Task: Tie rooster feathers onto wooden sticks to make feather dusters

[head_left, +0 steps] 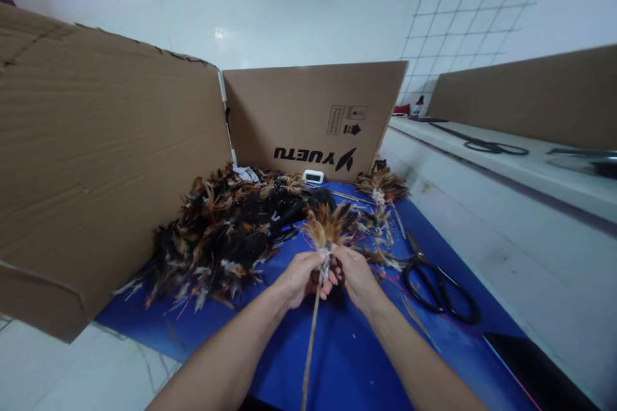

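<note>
Both hands meet at the middle of the blue table. My left hand is closed around the base of a feather bunch, where a thin stick comes out and runs down toward me. On the other side, my right hand pinches the same pale feather ends. Brown and tan feathers fan out away from me above the fingers. To the left lies a large pile of black and brown feathers. Big black-handled scissors rest to the right of my right hand.
Cardboard panels stand at the left and back. Before the back one sits a small white digital display. Another feather bunch lies at the back right. A black flat object is near right; a white ledge holds more scissors.
</note>
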Demonstrator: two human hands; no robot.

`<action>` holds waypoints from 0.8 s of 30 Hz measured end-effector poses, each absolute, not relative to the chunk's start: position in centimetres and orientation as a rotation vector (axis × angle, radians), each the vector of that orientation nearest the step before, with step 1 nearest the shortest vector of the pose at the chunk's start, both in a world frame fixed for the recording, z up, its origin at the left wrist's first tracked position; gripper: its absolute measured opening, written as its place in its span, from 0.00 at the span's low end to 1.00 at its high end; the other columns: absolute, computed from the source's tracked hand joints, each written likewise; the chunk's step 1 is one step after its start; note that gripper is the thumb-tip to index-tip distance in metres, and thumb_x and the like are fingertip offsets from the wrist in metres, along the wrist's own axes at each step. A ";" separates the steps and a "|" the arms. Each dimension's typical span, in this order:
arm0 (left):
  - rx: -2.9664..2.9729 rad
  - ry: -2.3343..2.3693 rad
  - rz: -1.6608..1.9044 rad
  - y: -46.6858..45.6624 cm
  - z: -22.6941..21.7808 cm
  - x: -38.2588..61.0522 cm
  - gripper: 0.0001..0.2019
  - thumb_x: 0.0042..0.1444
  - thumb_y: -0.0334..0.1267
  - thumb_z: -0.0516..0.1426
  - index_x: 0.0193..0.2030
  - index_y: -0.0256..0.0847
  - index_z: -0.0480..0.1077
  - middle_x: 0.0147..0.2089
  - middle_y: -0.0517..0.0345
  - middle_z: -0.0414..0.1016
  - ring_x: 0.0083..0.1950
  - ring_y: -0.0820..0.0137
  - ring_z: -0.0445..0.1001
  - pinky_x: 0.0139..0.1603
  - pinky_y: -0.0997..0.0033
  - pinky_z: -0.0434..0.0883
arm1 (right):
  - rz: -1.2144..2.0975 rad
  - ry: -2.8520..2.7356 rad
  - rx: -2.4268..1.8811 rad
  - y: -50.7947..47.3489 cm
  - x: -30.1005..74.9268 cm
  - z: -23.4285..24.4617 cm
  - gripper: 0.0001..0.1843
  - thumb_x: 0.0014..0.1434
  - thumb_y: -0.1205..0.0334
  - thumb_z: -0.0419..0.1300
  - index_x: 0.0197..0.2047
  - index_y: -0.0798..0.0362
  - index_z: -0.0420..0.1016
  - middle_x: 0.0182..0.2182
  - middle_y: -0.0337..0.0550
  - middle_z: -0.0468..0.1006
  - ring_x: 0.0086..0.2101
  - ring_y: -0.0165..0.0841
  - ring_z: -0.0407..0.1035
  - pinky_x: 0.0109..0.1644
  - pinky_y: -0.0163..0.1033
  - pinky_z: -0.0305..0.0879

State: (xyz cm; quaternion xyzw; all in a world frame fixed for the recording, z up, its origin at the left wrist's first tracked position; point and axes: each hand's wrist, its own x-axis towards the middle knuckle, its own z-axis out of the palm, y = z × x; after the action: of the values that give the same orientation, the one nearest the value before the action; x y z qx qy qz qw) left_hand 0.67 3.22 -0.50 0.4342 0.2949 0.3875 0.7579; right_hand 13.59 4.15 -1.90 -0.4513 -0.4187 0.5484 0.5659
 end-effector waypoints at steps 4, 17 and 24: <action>1.007 0.619 0.862 3.1 -0.6 0.8 0.17 0.52 0.50 0.55 0.34 0.33 0.66 0.23 0.57 0.69 0.15 0.78 0.62 0.14 0.80 0.60 | 1.291 -0.977 -1.074 4.1 13.5 -1.9 0.20 0.48 0.48 0.62 0.20 0.55 0.61 0.14 0.30 0.61 0.14 0.21 0.53 0.17 0.29 0.46; 1.047 0.623 0.907 3.0 -0.5 0.8 0.18 0.53 0.49 0.53 0.36 0.31 0.66 0.22 0.59 0.67 0.14 0.80 0.59 0.12 0.80 0.55 | 1.379 -1.017 -1.044 4.0 13.8 -1.8 0.20 0.50 0.46 0.60 0.21 0.54 0.64 0.13 0.33 0.63 0.16 0.24 0.56 0.19 0.32 0.48; 1.099 0.683 0.850 2.8 -0.4 0.7 0.20 0.53 0.51 0.54 0.38 0.32 0.65 0.22 0.59 0.67 0.15 0.80 0.60 0.12 0.81 0.55 | 1.433 -1.047 -1.090 4.0 14.6 -1.2 0.16 0.46 0.53 0.62 0.20 0.55 0.63 0.15 0.32 0.61 0.15 0.21 0.51 0.17 0.30 0.44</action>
State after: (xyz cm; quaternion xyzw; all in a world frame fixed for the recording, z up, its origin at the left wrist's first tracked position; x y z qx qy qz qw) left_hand 0.74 2.84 -0.35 0.4963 0.3084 0.3839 0.7150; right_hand 14.56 3.96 -1.22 -0.4518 -0.4338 0.5939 0.5049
